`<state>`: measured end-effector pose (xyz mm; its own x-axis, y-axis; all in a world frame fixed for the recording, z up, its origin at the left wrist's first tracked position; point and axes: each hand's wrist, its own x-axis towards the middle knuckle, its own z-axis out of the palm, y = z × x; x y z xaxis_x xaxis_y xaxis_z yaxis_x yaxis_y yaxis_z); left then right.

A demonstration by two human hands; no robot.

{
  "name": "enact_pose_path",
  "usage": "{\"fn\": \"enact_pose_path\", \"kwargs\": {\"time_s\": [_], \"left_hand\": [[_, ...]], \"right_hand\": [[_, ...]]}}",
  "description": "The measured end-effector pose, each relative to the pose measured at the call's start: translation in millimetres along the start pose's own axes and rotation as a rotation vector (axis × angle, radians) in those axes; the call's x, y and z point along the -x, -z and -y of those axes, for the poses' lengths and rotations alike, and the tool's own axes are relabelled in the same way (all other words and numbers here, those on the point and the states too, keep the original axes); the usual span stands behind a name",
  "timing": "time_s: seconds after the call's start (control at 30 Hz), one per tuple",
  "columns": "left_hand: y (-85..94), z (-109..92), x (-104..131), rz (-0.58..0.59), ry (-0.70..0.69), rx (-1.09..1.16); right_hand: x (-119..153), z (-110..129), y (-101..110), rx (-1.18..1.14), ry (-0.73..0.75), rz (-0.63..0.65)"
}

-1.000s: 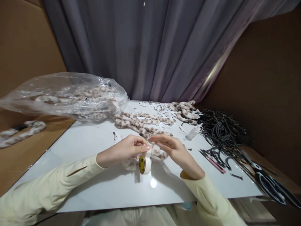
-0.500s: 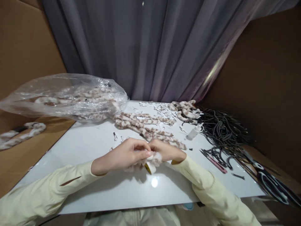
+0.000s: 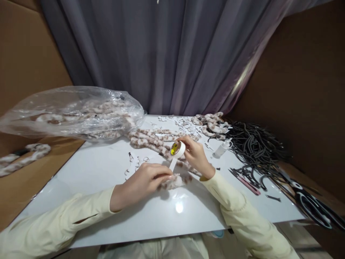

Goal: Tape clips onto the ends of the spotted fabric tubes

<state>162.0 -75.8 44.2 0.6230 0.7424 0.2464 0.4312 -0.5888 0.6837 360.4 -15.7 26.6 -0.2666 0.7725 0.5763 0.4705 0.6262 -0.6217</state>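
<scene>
A roll of white tape (image 3: 181, 150) with a yellow label inside its core is gripped in my right hand (image 3: 196, 155), raised over the table. A short strip runs from the roll down to my left hand (image 3: 147, 181). The fingers of my left hand are pinched on a fluffy white-and-brown strip (image 3: 175, 182), where the tape's end meets it; the exact contact is hidden by the fingertips. Behind my hands lies a bundle of similar fluffy strips (image 3: 147, 139).
A clear plastic bag (image 3: 70, 100) of fluffy pieces is at back left. On the right are a white squeeze bottle (image 3: 221, 149), a pile of black cords (image 3: 256, 147), pink-handled tweezers (image 3: 249, 185) and black scissors (image 3: 312, 205). Paper scraps (image 3: 183, 124) litter the back.
My right hand has moved up and away from my left, lifting the tape roll and drawing out a strip. Earlier, both hands were together with the roll hanging below them.
</scene>
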Motion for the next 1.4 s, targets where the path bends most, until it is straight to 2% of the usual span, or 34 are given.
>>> {"fn": "enact_pose_path", "kwargs": {"time_s": [0.07, 0.17, 0.37, 0.63, 0.77, 0.87, 1.23, 1.4], "left_hand": [[-1.2, 1.4, 1.0, -0.011, -0.065, -0.06], [-2.6, 1.9, 1.5, -0.008, -0.093, -0.074], [-3.6, 2.5, 0.8, 0.004, -0.081, -0.017], [-3.4, 2.2, 2.4, 0.013, 0.051, 0.067], [-1.2, 0.5, 2.1, 0.085, 0.018, 0.077], [0.8, -0.4, 2.6, 0.097, 0.005, 0.055], [4.5, -3.7, 2.6, 0.053, 0.132, 0.181], [5.2, -3.4, 0.6, 0.012, 0.266, 0.382]], "right_hand": [[-0.4, 3.7, 2.4, -0.033, 0.025, -0.027], [0.0, 8.4, 4.7, -0.011, 0.095, -0.057], [2.1, 14.0, 7.2, 0.165, 0.26, -0.153], [4.8, 20.2, 11.3, 0.227, 0.341, -0.176], [5.7, 25.1, 14.5, 0.256, 0.376, -0.186], [7.7, 29.4, 17.5, 0.275, 0.398, -0.197], [19.9, 34.6, 26.7, 0.311, 0.592, -0.248], [29.9, 53.1, 30.3, 0.459, 0.697, -0.16]]}}
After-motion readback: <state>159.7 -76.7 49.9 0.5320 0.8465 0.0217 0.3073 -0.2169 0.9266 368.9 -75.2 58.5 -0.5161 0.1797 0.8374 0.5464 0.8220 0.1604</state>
